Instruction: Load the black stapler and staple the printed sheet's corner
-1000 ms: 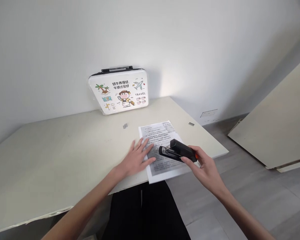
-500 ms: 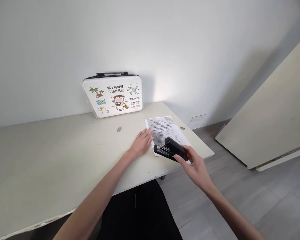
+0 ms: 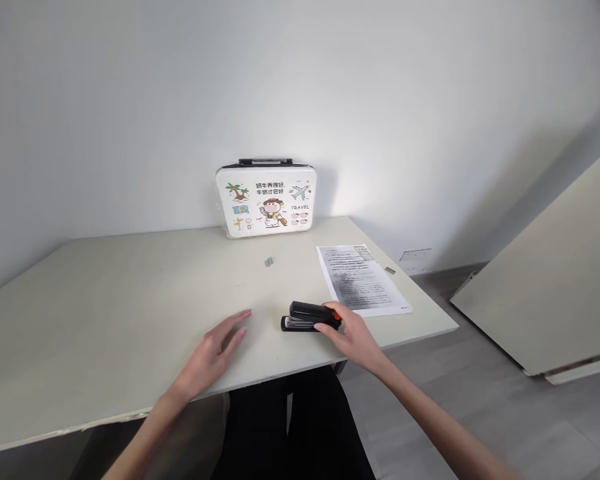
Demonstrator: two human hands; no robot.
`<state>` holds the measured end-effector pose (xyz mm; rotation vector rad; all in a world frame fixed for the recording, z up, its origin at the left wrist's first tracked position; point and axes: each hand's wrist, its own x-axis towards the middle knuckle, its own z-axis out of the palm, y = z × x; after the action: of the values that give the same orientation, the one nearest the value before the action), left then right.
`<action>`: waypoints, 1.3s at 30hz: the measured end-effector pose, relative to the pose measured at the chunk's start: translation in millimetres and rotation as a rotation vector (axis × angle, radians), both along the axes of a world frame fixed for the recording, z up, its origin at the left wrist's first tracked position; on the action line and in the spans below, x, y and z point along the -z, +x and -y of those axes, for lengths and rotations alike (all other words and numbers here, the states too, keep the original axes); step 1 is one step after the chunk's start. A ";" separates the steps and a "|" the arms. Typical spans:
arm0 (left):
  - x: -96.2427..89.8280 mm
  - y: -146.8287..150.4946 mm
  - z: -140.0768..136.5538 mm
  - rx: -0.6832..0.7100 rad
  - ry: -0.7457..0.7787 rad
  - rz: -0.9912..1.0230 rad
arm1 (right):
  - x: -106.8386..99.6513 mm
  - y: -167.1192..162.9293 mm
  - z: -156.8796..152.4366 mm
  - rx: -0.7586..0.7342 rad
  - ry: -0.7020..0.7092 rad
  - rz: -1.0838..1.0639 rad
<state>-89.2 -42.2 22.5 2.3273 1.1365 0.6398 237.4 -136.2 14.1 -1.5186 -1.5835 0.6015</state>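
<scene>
From the stapler [image 3: 307,311], out at 9 o'clock, the pale worktop [image 3: 105,313] runs broad and roomy, and its front edge passes at 6. My left grip [image 3: 210,355] is wide, between 8 and 9, thumb and fingers spread; I cannot tell whether they touch the surface. At 11 the carry case [image 3: 270,200] printed with TRAVEL stands upright by the wall [image 3: 405,100], and nearer lie small grey staple strips [image 3: 269,262]. My right grip [image 3: 351,335] has the stapler held between thumb and fingers, near the front edge. At 2 the printed sheet [image 3: 361,280] lies flat, another staple strip [image 3: 390,270] just past its right side; room is tight there, the worktop's right edge near the strip and its corner at 3 over grey floor [image 3: 455,407].

The stapler is black and points sidelong, nose at 9, with an orange part at the back by my fingers. Its upper arm stands raised from the base, leaving a gap that shows metal at the nose. I cannot tell whether the base rests on the worktop.
</scene>
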 end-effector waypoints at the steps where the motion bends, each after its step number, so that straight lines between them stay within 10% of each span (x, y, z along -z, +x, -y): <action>1: 0.9 -1.2 1.9 -0.019 -0.007 0.017 | 3.2 -8.8 -8.1 -0.030 -0.005 0.005; 10: 13.0 -0.8 8.4 -0.043 -0.040 0.095 | 13.7 -55.1 -56.9 -0.222 -0.036 -0.011; 39: 18.4 16.0 -1.0 -0.060 0.068 0.143 | 27.1 -49.9 -62.4 -0.095 0.052 0.041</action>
<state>-73.2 -41.2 4.1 2.2696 1.1384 0.8652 187.6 -73.8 -13.0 -1.4323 -1.6976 0.5810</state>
